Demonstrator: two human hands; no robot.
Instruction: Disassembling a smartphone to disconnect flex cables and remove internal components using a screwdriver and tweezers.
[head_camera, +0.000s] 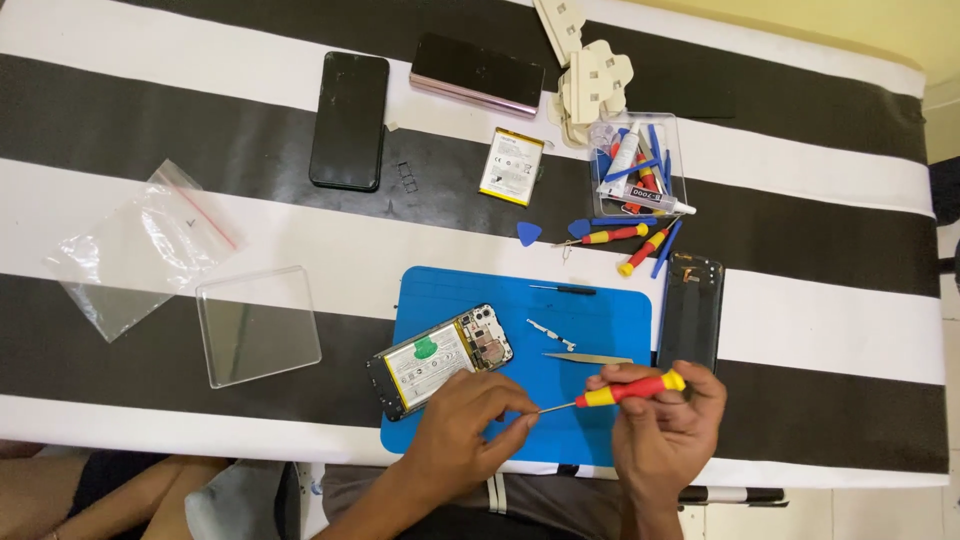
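1. While the right hand (665, 425) grips the red and yellow handle of a small screwdriver (625, 390), the thin metal shaft points left toward the other hand, just above the near edge of the blue mat (590, 325).
2. The left hand (465, 425) has its fingers pinched together around the tip of the screwdriver, with the heel of the hand over the mat's near left part.
3. Just beyond the left hand lies an opened phone (440, 360), back cover off, with its battery and camera block showing; it rests tilted across the mat's left edge.
4. On the mat to the right of the phone lie tweezers (588, 358), a small white strip part (550, 333) and a thin black tool (563, 290).
5. A dark back cover (690, 310) lies just beside the mat's right edge, touching the right hand's fingertips or close to them; which, I cannot tell.
6. Farther off on the striped black and white table (830, 300) are two more screwdrivers (625, 240), a blue pick (528, 233), a clear box of tools (640, 165) and a loose battery (511, 166).
7. At the far side lie a black phone (349, 120) and a pinkish phone (477, 75); to the left are a plastic bag (140, 245) and a clear lid (258, 325).
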